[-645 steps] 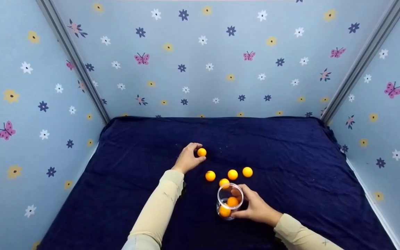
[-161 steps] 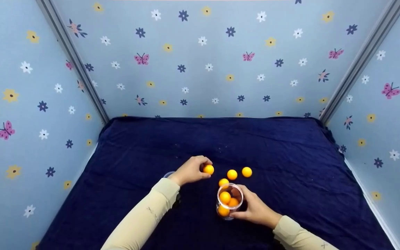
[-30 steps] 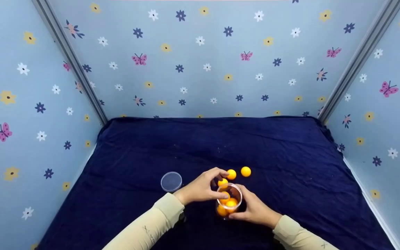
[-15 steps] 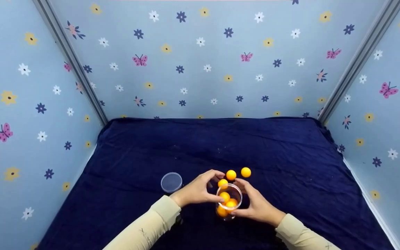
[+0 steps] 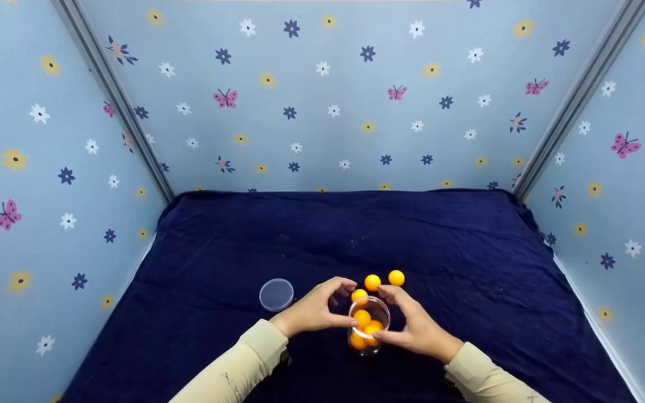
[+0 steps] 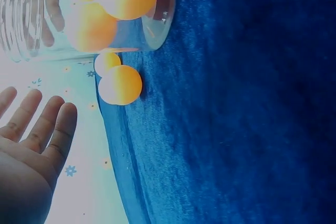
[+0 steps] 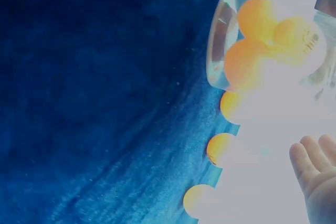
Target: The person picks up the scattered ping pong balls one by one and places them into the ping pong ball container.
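A clear plastic jar [image 5: 364, 350] stands upright on the dark blue cloth, its mouth uncovered. Several orange ping-pong balls [image 5: 362, 319] lie inside it. My left hand [image 5: 314, 308] is at the jar's left, thumb tip beside the rim; its fingers are extended in the left wrist view and hold nothing. At the right side is my right hand [image 5: 417, 324], thumb by the rim, fingers spread loosely and apart from the jar wall in the right wrist view. Close behind the jar sits a ping-pong ball [image 5: 359, 295], partly covered by the rim.
Two more ping-pong balls rest on the cloth farther back, a nearer ball [image 5: 373, 282] and a right-hand ball [image 5: 396, 277]. A round clear lid [image 5: 276, 294] lies left of the left hand. Flower-patterned walls [image 5: 322, 101] enclose the cloth-covered table [image 5: 233, 235] on three sides.
Earlier, my left hand brought a ball over and it went into the jar. Lately the left hand has drawn slightly back, and the right hand has loosened its grip and moved up towards the rim.
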Available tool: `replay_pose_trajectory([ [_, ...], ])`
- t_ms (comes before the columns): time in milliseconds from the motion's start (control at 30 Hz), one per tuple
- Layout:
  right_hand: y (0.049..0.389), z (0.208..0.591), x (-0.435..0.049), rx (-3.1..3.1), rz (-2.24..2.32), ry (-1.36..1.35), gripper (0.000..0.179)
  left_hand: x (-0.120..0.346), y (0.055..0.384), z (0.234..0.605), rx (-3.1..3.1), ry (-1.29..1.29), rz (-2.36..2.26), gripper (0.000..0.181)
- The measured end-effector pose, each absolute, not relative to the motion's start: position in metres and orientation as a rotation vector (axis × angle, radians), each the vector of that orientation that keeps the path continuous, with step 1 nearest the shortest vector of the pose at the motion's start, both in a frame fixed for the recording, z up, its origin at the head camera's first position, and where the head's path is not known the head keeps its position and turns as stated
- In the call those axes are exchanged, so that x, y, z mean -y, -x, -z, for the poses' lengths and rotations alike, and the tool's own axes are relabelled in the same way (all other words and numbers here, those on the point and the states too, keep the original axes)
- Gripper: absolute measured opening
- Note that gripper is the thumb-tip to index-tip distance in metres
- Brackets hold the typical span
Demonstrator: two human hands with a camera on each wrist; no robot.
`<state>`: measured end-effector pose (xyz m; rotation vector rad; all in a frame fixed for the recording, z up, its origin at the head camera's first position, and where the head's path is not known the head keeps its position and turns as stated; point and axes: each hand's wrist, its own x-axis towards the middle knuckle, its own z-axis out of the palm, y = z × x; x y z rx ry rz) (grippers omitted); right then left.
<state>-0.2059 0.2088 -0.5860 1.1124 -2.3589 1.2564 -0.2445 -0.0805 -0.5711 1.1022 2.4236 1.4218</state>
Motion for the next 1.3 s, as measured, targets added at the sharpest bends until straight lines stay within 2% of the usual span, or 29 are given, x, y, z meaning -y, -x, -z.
replay_pose_trajectory([
  [300,0.209,0.579,-0.210,2.271,-1.204,-1.095,0.079,0.083,0.242,0.578,-2.400,-1.096,-1.413,0.077],
  [733,0.215,0.575,-0.216,2.254,-1.248,-1.018,0.058,0.079,0.235,0.583,-2.395,-1.038,-1.393,0.086],
  [1300,0.221,0.575,-0.226,2.386,-1.265,-0.791,0.056,0.072,0.233,0.589,-2.369,-1.106,-1.391,0.087],
])
